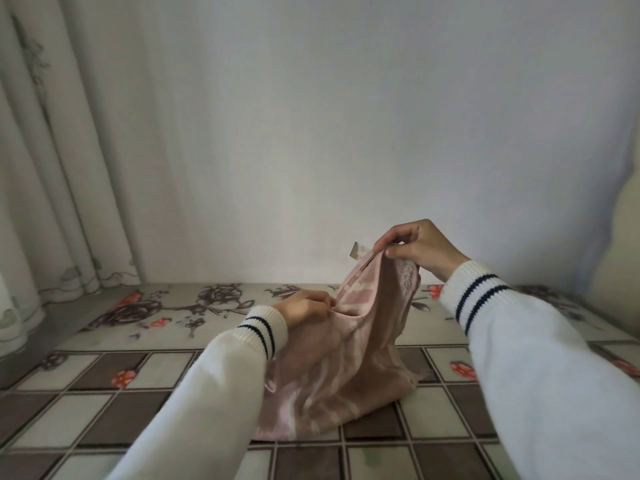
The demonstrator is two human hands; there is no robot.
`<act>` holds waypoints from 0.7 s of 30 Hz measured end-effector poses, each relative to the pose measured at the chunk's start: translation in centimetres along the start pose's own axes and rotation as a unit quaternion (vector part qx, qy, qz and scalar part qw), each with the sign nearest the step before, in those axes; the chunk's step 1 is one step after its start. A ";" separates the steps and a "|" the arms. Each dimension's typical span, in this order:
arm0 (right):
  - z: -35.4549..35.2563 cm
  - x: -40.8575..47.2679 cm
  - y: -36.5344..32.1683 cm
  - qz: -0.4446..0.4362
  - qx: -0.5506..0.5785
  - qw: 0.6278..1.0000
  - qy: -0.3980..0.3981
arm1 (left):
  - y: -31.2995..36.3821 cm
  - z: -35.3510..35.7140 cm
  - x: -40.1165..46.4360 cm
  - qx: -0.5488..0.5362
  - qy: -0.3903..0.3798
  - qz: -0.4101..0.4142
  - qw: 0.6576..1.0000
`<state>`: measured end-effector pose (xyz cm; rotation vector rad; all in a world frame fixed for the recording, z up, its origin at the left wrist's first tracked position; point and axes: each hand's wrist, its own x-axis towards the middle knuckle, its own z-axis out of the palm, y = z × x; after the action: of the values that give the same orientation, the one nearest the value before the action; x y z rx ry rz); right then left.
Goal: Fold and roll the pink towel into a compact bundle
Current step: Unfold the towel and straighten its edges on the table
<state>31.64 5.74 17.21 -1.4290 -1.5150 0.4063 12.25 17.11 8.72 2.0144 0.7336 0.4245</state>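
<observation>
The pink towel (pixel 343 355) with pale stripes is lifted off the table in the middle of the view, its lower part still crumpled on the surface. My right hand (pixel 420 245) pinches the towel's top edge between thumb and fingers, held highest. My left hand (pixel 304 306) pinches the same edge lower and to the left. The edge runs slanted between the two hands, and a small tag sticks out near the top corner. Both arms wear white sleeves with dark stripes at the cuffs.
The table (pixel 104 393) is covered with a checked and flowered cloth in brown, cream and red. A plain white wall rises right behind it. Pale curtains (pixel 52 150) hang at the left.
</observation>
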 end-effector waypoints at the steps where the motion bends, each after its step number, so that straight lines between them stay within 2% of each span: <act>1: 0.0 0.1 0.0 0.001 -0.001 1.000 0.000 | 0.1 0.0 0.0 0.017 -0.007 0.002 1.000; 5: 0.2 0.1 0.4 0.001 0.005 1.000 0.008 | 0.1 -0.4 -0.2 0.071 -0.019 0.018 0.997; 11: 0.6 0.3 0.8 -0.001 0.024 0.999 0.037 | -1.6 -0.8 -0.6 0.176 -0.014 -0.017 0.984; 18: 0.6 0.4 1.3 0.005 0.014 0.998 0.062 | -3.3 -1.4 -0.9 0.190 -0.021 -0.045 0.981; 21: 0.7 0.4 1.3 -0.003 0.010 0.996 0.087 | -2.8 -1.6 -1.6 0.154 0.036 -0.029 0.987</act>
<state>31.88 6.62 16.06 -1.4074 -1.3709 0.2848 9.24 18.24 7.12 2.2678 0.9481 0.3694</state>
